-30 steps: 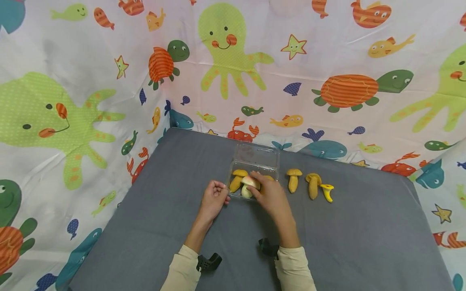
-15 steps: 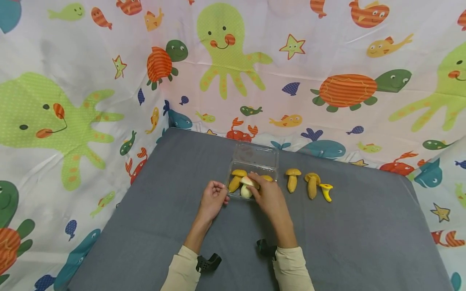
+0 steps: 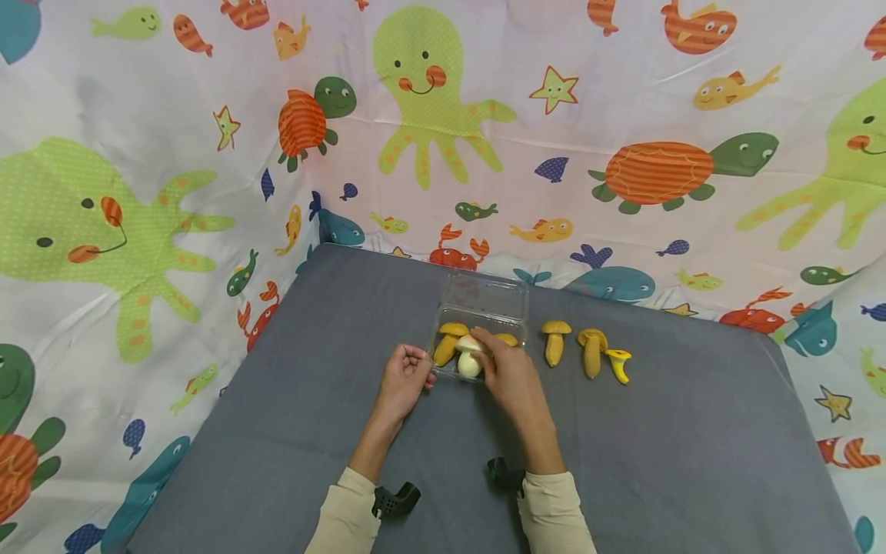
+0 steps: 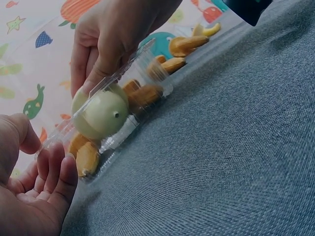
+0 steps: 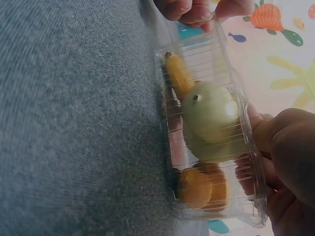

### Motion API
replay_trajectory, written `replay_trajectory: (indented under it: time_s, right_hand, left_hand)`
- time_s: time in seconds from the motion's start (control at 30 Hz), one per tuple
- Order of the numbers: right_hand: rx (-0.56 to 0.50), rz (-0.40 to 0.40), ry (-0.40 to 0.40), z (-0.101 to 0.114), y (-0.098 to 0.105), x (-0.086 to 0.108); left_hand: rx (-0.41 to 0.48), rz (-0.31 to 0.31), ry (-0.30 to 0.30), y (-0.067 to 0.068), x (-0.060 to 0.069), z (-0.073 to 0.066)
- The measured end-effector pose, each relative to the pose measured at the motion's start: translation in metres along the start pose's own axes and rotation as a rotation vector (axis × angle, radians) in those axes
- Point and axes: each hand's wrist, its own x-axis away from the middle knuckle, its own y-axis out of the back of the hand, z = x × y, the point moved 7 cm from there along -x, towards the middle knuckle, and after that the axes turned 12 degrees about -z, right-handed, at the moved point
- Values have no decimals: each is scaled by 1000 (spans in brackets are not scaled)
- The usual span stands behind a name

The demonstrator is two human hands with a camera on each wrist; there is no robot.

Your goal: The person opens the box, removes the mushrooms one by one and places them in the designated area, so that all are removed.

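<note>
Before me: one grey-covered table (image 3: 692,446). Near its back edge, left of middle: one clear container (image 3: 487,296), lid open. Then, toward the back right corner: one tan mushroom (image 3: 554,344), a second tan mushroom (image 3: 592,354), one yellow mushroom (image 3: 619,367) just beside it.

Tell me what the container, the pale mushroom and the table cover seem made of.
Container: probably clear plastic, glossy; it is see-through, ribbed and catches glints.
Pale mushroom: smooth and even-coloured, perhaps moulded plastic or foam; the look leaves it open.
Table cover: apparently woven cloth, matt; its grey weave shows in the left wrist view.
</note>
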Motion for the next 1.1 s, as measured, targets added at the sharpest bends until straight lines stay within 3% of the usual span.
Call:
replay_trajectory:
  time_s: [0.77,1.1]
  right_hand:
    - [-53,-39,-17,-1,11,0]
    - [-123,-105,-29,2,30,-2]
  left_hand:
    - [-8,5,-15,-1,1,-3]
    - [-20,0,-11,1,2,0]
